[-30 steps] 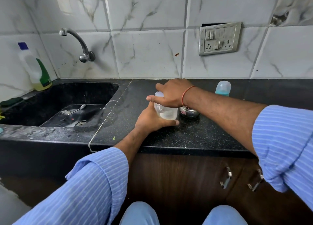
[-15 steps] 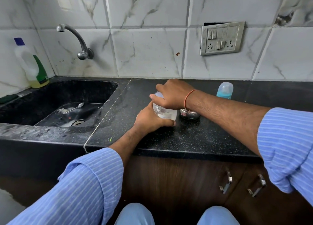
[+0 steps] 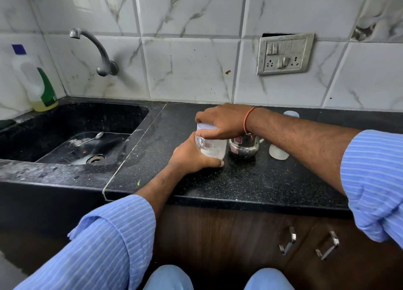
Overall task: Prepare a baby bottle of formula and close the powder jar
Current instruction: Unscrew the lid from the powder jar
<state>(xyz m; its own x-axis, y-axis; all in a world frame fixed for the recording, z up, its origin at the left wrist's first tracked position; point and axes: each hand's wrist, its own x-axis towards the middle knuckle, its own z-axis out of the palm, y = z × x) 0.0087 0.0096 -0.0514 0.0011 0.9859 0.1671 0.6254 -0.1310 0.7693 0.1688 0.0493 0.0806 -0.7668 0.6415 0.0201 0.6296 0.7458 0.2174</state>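
A clear powder jar [image 3: 210,147] with a little white powder at its bottom stands on the black counter [image 3: 250,180]. My left hand [image 3: 189,156] grips the jar's body from the near left side. My right hand [image 3: 220,121] comes from above, its fingers curled round the pale lid [image 3: 206,126] on the jar's top. The baby bottle [image 3: 278,153], holding whitish liquid, stands to the right, and my right forearm hides its middle. Its pale cap shows above the arm.
A small steel cup [image 3: 243,147] stands right behind the jar. The black sink [image 3: 65,119] on the left holds a spoon [image 3: 91,138], under a wall tap [image 3: 96,47]. A detergent bottle [image 3: 37,82] stands in the far left corner. A switch panel [image 3: 284,54] is on the tiled wall.
Both hands stay on the jar and lid, and the jar stays in place. My right forearm now crosses the baby bottle's middle.
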